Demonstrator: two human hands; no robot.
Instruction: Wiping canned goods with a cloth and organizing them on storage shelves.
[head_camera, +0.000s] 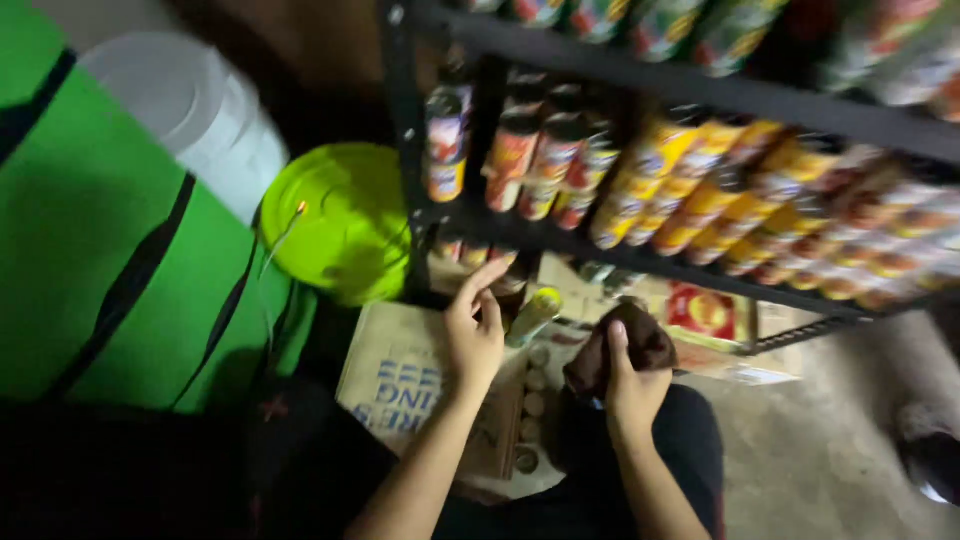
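While right hand (632, 385) grips one dark cloth (620, 345), left hand (475, 325) spread.

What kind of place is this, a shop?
Probably a shop's storeroom or a pantry. A black metal shelf holds rows of bottles, a cardboard box of more sits on the concrete floor, and the right hand grips a brown cloth.

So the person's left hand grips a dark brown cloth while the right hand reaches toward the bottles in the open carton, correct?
Not quite: the hands are swapped. The head view shows the right hand gripping the dark brown cloth, while the left hand reaches, fingers spread, toward the bottles in the open carton.
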